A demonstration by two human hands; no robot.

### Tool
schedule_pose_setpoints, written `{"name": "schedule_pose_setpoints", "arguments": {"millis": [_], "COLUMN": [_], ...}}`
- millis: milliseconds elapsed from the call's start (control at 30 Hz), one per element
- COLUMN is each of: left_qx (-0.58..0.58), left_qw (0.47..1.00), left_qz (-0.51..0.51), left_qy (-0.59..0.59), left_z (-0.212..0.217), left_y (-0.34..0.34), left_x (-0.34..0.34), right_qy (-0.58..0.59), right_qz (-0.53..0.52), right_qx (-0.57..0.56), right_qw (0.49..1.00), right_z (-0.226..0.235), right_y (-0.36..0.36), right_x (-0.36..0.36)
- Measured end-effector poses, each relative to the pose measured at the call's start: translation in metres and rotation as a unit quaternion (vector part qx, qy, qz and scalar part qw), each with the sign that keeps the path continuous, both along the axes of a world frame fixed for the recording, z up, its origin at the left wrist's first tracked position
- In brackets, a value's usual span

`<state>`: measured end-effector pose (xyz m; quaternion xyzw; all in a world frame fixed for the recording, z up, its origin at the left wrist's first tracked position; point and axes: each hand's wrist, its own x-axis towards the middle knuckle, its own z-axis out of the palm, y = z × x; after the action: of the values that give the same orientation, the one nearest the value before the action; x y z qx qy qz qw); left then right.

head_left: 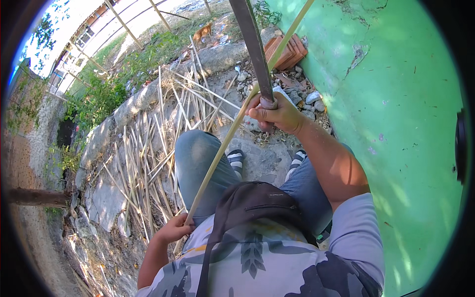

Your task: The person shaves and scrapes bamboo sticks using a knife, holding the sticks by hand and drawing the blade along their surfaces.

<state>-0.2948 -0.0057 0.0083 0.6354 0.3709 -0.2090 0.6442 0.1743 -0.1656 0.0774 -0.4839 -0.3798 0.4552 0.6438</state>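
A long, pale green-yellow bamboo strip [217, 157] slants from my lap up past the top edge. My left hand [174, 228] is closed around its lower end beside my left thigh. My right hand [281, 114], out in front of my knees, grips the handle of a machete [253, 47]. The machete's dark, broad blade points up and away from me. Where the strip passes my right hand, it lies against the fingers and the base of the blade; whether those fingers also pinch it is hard to see.
Many split bamboo strips [141, 171] lie scattered on the stony ground to my left. A green wall [391, 99] stands close on my right. Stacked clay tiles [287, 53] and rubble are ahead. A black bag [262, 202] rests on my lap. Farther off is an orange-brown animal [202, 33].
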Motion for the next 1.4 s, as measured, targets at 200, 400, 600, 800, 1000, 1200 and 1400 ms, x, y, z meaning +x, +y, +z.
{"name": "schedule_pose_setpoints", "arguments": {"millis": [200,400,600,800,1000,1200,1400], "left_qx": [0.008,0.047,0.039,0.077,-0.254,-0.263,-0.273], "left_qw": [0.996,0.997,0.996,0.988,0.949,0.955,0.951], "left_qz": [0.013,-0.047,0.002,0.064,0.094,0.054,0.064], "left_qy": [-0.083,-0.031,-0.079,-0.114,-0.164,-0.124,-0.128], "left_z": [0.013,0.031,0.037,0.057,0.036,0.032,0.027], "left_y": [-0.012,-0.017,-0.02,0.008,0.01,0.013,0.011], "left_x": [0.033,0.052,0.068,0.11,0.158,0.175,0.179], "right_qy": [-0.005,-0.081,-0.205,-0.568,-0.625,-0.653,-0.609], "right_qz": [0.014,0.007,-0.09,-0.197,-0.115,-0.071,-0.076], "right_qx": [0.024,0.006,-0.043,-0.137,-0.136,-0.144,-0.218], "right_qw": [1.0,0.997,0.974,0.787,0.76,0.74,0.759], "right_z": [0.003,0.007,-0.009,-0.005,-0.014,-0.028,-0.034], "right_y": [0.001,-0.001,-0.001,-0.002,0.014,0.023,0.027], "right_x": [-0.007,-0.001,0.014,0.019,-0.011,-0.011,0.008]}}
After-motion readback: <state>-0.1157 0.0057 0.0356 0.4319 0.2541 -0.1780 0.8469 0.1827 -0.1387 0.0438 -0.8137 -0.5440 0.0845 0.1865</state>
